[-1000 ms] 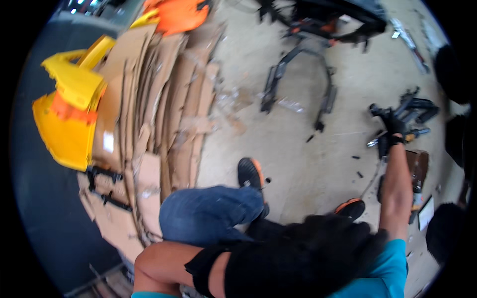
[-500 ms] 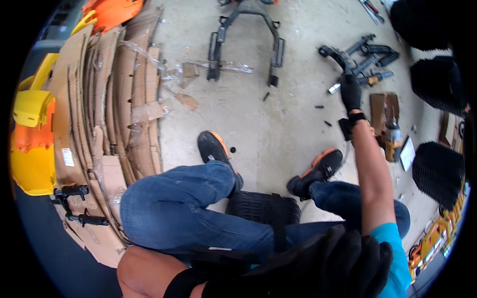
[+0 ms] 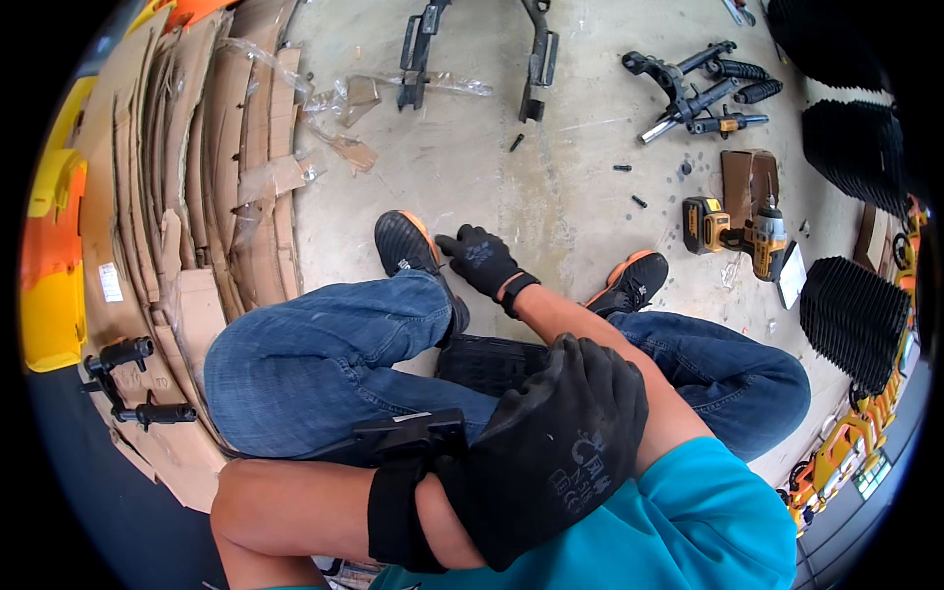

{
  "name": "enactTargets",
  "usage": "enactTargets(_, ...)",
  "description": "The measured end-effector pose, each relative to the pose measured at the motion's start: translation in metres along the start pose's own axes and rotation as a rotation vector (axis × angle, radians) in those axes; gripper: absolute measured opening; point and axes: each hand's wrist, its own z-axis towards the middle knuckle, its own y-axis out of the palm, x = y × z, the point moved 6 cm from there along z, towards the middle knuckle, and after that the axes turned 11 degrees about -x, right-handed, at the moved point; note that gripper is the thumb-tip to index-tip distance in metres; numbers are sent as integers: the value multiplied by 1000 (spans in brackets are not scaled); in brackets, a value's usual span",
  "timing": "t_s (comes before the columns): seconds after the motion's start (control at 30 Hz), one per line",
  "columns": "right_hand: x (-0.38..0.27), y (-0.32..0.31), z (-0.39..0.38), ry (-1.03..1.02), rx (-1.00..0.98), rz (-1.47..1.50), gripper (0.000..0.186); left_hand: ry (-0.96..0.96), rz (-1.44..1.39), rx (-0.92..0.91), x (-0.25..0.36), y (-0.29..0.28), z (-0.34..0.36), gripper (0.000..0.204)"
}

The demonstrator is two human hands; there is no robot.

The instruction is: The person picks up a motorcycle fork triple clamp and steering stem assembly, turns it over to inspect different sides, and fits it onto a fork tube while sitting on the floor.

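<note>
Both my hands wear black gloves. My right hand [image 3: 484, 262] reaches down between my feet, beside the toe of my left shoe [image 3: 407, 246]. Its fingers are partly stretched out, their tips close to the floor. No object shows at those fingertips. Close to the camera, across my lap, is my left hand [image 3: 560, 452], its back toward me and its fingers curled over. Whatever lies in that palm is hidden. A black strap with a dark device [image 3: 411, 433] sits at the left wrist. Several small dark bolts [image 3: 622, 168] lie on the floor ahead.
Flattened cardboard [image 3: 197, 177] is stacked at left, with a black metal part [image 3: 157, 413] on it. A dark frame [image 3: 411, 59] lies ahead. Shock absorbers and fork parts [image 3: 678, 93], a yellow-black cordless driver [image 3: 762, 241] and black ribbed pieces [image 3: 854, 320] are on the right.
My right hand has left the dark fork parts and swung left to the floor by my left shoe. My left hand has shifted left over my lap. The view has tilted down.
</note>
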Motion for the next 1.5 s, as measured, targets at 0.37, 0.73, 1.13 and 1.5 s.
enactTargets(0.37, -4, 20, 24, 51, 27, -137, 15, 6, -308, -200, -24, -1, 7, 43)
enactTargets(0.73, 206, -89, -23, 629, 607, 259, 8, 52, -91, -85, -25, -8, 23, 35)
enactTargets(1.13, 431, -179, -160, 1189, 899, 428, 30, 14, -241, -215, -34, -8, 39, 40)
enactTargets(1.5, 452, -204, -149, 1109, 773, 446, 38, 0, -235, -290, -44, 13, 58, 43)
